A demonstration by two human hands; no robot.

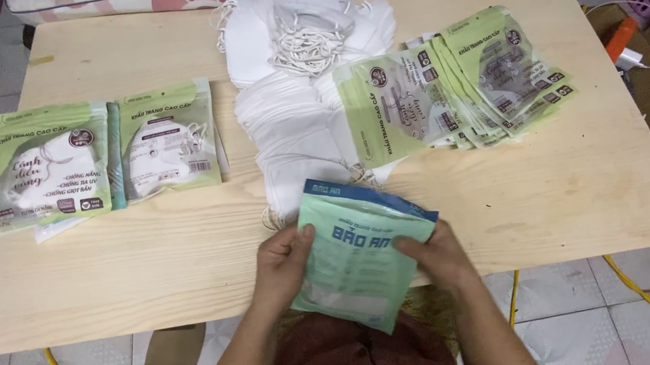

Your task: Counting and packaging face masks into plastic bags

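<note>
Flat pale-green plastic pouch with blue top edge (358,259) sat above near table edge, pinched between 2 hands: left hand (283,259) gripped left side, right hand (431,251) right side. Judged light, floppy, slick film; best held by edges, thumbs on face.

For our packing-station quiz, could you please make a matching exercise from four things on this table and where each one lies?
Things:
1. green pouch with a blue top edge
2. filled pouches
3. loose white masks
4. fanned empty pouches

Places:
A. middle of the table
B. right part of the table
C. between the left hand and the right hand
D. left part of the table

Pairs: 1-C, 2-D, 3-A, 4-B
</note>
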